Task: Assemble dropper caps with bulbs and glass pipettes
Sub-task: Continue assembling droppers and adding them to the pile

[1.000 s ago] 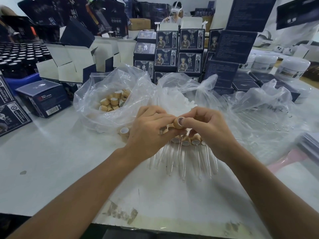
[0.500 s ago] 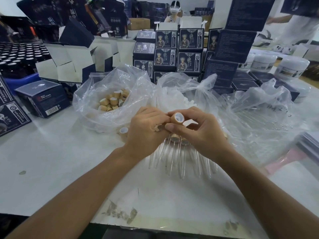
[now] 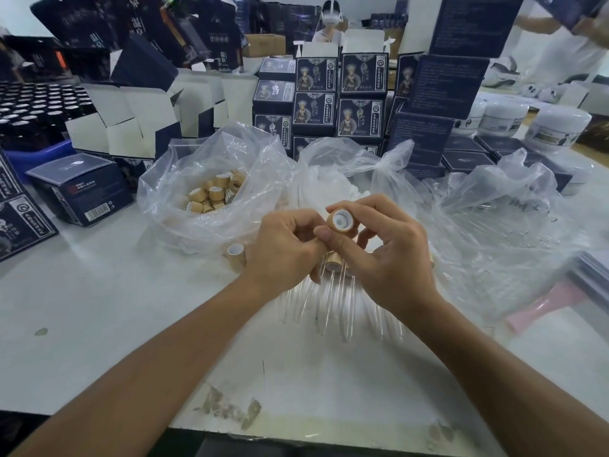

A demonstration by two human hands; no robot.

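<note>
**Seating the bulb in the cap**

Head view: the right hand (image 3: 389, 255) pinches a tan dropper cap (image 3: 341, 220) between thumb and forefinger, its white-lined open end tilted up toward the camera. The left hand (image 3: 283, 249) sits against it, fingers curled; whether it holds a bulb I cannot tell. Judging from this, the step goes best with the cap held steady and the insert pressed squarely into the hole. Both forearms reach in from the near edge, the hands meeting above a row of finished droppers (image 3: 333, 291) lying on the table (image 3: 99, 324). A bag of loose caps (image 3: 211, 192) sits behind, to the left.
</note>
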